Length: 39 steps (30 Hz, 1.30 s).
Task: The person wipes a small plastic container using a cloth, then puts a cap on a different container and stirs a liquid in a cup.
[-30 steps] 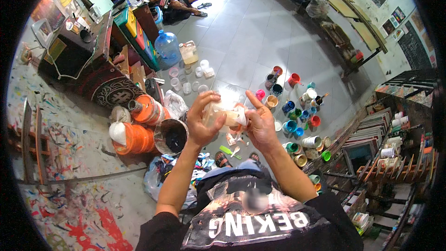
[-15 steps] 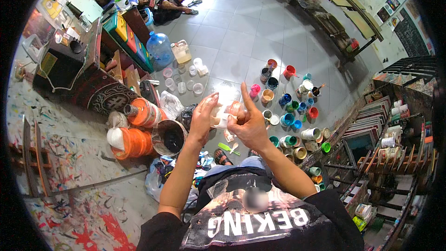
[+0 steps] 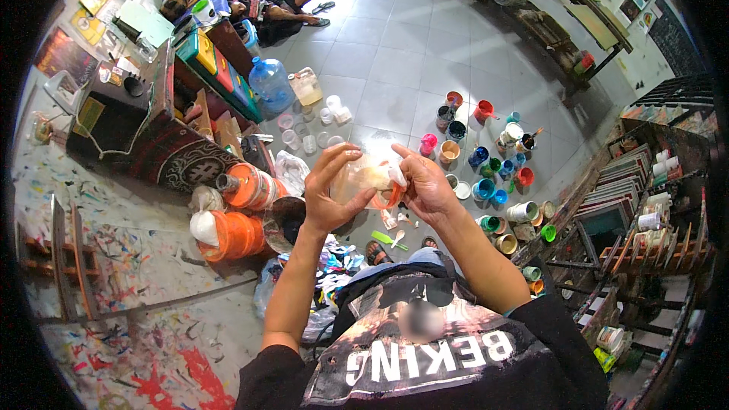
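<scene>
Held aloft over a grey tiled floor [image 3: 387, 61], a translucent tub [image 3: 372, 177] appears tilted between a person's bare hands. The left hand [image 3: 332, 191] grasps it from the left, fingers spread along the far side and thumb laid on the near side, apparently to steady it. The right hand [image 3: 427, 184] is at the right-hand end, thumb and curled fingers seeming to pinch a flimsy whitish piece [image 3: 397, 173], perhaps tissue or film, while its forefinger stretches out; exactly what those fingertips press is too small to tell. The tilt probably turns the tub's mouth toward that pinch. To the right, open pots of colour, a blue pot [image 3: 482, 189] among them, stand upright on the floor, likely to keep their contents from spilling. A green spatula [image 3: 381, 237] and a pale spoon [image 3: 398, 237] lie near the feet [image 3: 377, 253], seemingly within easy reach.
</scene>
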Each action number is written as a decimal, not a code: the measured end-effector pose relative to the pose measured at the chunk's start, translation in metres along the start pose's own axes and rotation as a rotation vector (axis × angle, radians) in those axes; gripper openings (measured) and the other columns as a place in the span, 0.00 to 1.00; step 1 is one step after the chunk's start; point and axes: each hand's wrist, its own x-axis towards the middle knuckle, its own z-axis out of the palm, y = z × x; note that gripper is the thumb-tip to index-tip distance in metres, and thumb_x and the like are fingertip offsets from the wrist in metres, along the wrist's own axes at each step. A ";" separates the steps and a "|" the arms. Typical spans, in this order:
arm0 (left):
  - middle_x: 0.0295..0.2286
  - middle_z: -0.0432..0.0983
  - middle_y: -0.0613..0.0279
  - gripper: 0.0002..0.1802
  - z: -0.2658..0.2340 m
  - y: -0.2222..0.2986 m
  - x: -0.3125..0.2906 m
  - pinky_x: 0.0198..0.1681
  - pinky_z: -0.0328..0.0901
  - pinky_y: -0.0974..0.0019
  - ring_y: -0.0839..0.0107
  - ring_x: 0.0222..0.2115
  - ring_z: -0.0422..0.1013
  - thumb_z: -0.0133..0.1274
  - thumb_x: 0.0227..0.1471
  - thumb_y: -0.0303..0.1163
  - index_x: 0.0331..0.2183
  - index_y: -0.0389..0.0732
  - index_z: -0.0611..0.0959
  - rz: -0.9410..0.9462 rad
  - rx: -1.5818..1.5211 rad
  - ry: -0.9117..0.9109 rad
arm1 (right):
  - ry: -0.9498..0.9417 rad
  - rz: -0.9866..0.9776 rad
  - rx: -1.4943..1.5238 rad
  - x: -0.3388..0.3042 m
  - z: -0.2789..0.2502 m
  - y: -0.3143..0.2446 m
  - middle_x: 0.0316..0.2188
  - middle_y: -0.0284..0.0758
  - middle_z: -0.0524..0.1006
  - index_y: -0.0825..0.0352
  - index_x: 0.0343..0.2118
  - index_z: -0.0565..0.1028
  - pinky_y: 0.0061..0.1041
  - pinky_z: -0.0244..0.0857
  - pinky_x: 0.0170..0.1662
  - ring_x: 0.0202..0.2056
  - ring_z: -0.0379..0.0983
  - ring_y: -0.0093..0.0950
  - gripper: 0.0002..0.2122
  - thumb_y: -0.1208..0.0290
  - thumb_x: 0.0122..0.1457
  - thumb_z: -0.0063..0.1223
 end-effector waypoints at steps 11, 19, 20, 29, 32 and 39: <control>0.43 0.76 0.56 0.25 0.022 -0.003 -0.014 0.47 0.68 0.69 0.73 0.44 0.73 0.57 0.58 0.38 0.53 0.35 0.76 -0.897 -0.473 0.274 | -0.030 -0.393 -0.717 -0.013 0.024 0.005 0.22 0.29 0.76 0.72 0.69 0.40 0.15 0.64 0.29 0.23 0.68 0.13 0.40 0.82 0.59 0.51; 0.43 0.76 0.53 0.26 0.013 0.009 -0.018 0.44 0.70 0.67 0.68 0.45 0.73 0.64 0.50 0.34 0.50 0.37 0.77 -0.441 -0.204 0.210 | -0.026 -0.293 -0.398 0.000 0.008 0.014 0.31 0.31 0.78 0.72 0.68 0.51 0.19 0.69 0.31 0.28 0.71 0.15 0.34 0.77 0.61 0.52; 0.43 0.75 0.52 0.27 0.009 0.008 -0.018 0.45 0.71 0.65 0.66 0.45 0.73 0.66 0.49 0.33 0.50 0.38 0.77 -0.371 -0.131 0.179 | -0.028 -0.248 -0.333 0.002 0.006 0.015 0.30 0.30 0.77 0.72 0.68 0.52 0.19 0.69 0.31 0.28 0.71 0.16 0.33 0.76 0.61 0.52; 0.51 0.72 0.49 0.36 0.002 0.003 -0.017 0.58 0.62 0.60 0.59 0.53 0.69 0.67 0.47 0.36 0.56 0.38 0.74 -0.272 -0.076 0.127 | -0.020 -0.257 -0.584 -0.001 0.017 -0.005 0.21 0.24 0.67 0.73 0.66 0.54 0.18 0.61 0.24 0.20 0.60 0.14 0.31 0.75 0.62 0.50; 0.51 0.72 0.53 0.35 0.013 0.005 -0.019 0.56 0.62 0.63 0.66 0.52 0.69 0.57 0.58 0.41 0.62 0.38 0.67 -0.587 -0.325 0.234 | -0.049 -0.355 -0.620 -0.003 0.031 -0.002 0.21 0.27 0.74 0.67 0.70 0.48 0.14 0.63 0.25 0.20 0.66 0.13 0.38 0.85 0.57 0.49; 0.43 0.76 0.56 0.28 0.011 -0.009 -0.030 0.39 0.69 0.70 0.72 0.38 0.75 0.48 0.63 0.49 0.56 0.41 0.74 -1.228 -0.823 0.267 | -0.208 -0.431 -0.968 -0.015 0.027 0.008 0.19 0.20 0.69 0.68 0.70 0.40 0.13 0.61 0.27 0.22 0.62 0.11 0.40 0.83 0.58 0.49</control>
